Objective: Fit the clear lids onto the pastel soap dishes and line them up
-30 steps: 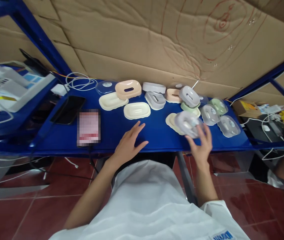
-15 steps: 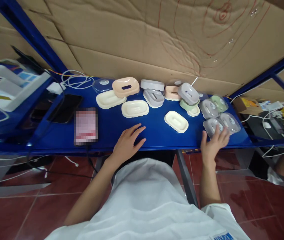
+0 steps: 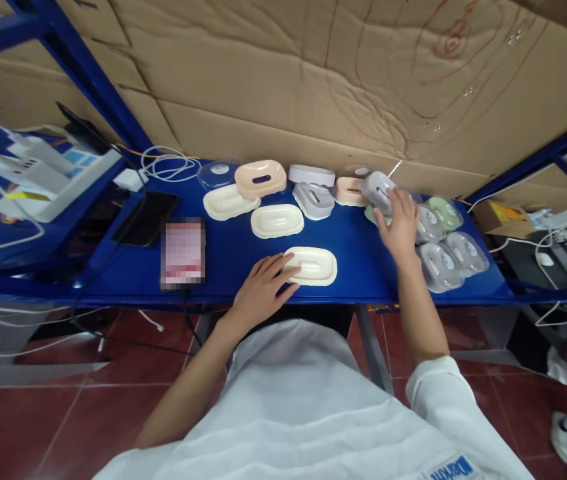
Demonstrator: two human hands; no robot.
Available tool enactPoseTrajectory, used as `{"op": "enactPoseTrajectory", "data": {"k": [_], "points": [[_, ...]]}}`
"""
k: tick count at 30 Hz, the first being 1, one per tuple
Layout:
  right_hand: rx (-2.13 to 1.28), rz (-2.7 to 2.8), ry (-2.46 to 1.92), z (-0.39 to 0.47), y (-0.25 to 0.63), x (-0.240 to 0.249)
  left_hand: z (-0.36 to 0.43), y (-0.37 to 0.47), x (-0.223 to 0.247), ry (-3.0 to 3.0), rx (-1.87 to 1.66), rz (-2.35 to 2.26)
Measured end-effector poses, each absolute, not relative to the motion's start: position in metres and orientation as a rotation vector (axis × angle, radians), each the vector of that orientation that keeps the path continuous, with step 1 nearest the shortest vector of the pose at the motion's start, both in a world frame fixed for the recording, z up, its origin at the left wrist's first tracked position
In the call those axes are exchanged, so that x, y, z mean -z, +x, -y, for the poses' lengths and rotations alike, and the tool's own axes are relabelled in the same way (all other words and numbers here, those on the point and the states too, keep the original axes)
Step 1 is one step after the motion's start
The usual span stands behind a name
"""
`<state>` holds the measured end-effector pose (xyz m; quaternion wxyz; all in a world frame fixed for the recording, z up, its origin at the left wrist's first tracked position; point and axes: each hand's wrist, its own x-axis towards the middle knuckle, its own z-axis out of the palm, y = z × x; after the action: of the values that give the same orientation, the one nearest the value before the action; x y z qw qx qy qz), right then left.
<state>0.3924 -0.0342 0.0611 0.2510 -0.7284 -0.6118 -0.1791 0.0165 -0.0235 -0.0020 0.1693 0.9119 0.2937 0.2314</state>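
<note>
My left hand (image 3: 266, 287) is on the left end of a cream soap dish tray (image 3: 316, 267) near the bench's front edge, fingers over its rim and thumb at its lower side. Farther right, my right hand (image 3: 399, 223) closes around the right end of a grey soap dish (image 3: 378, 189) with a slot in it. That dish rests on a green one (image 3: 374, 213), mostly hidden by it and the hand. A peach slotted dish (image 3: 349, 191) sits just left of them. Another cream tray (image 3: 277, 221) lies behind my left hand.
Clear-lidded grey dishes (image 3: 442, 265) and a green one (image 3: 444, 213) stand at the right. Behind are a peach dish (image 3: 261, 179) and grey pieces (image 3: 314, 199). A phone (image 3: 146, 219) and a blurred-out device (image 3: 182, 253) lie left. Cardboard (image 3: 263, 87) backs the bench.
The front cream tray has moved left, turned level, and now lies under my left hand's fingers. My right hand has gone from the clear-lidded dishes up and left to the grey slotted dish.
</note>
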Motion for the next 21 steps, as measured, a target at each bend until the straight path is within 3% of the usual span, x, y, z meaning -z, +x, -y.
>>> {"op": "enactPoseTrajectory", "data": {"k": [4,10,16,21], "points": [[0.446,1.483,-2.225,0.004,0.430,-0.059,0.025,0.017,0.001,2.551,-0.703,-0.875],[0.576,1.726,-1.886,0.053,0.353,-0.056,0.028,0.018,0.002,2.487,-0.771,-0.958],[0.101,2.255,-1.476,0.102,0.256,-0.029,0.025,0.015,0.005,2.517,-0.842,-0.892],[-0.134,2.276,-1.314,0.074,0.286,-0.043,0.023,0.015,0.005,2.611,-0.741,-0.841]]}}
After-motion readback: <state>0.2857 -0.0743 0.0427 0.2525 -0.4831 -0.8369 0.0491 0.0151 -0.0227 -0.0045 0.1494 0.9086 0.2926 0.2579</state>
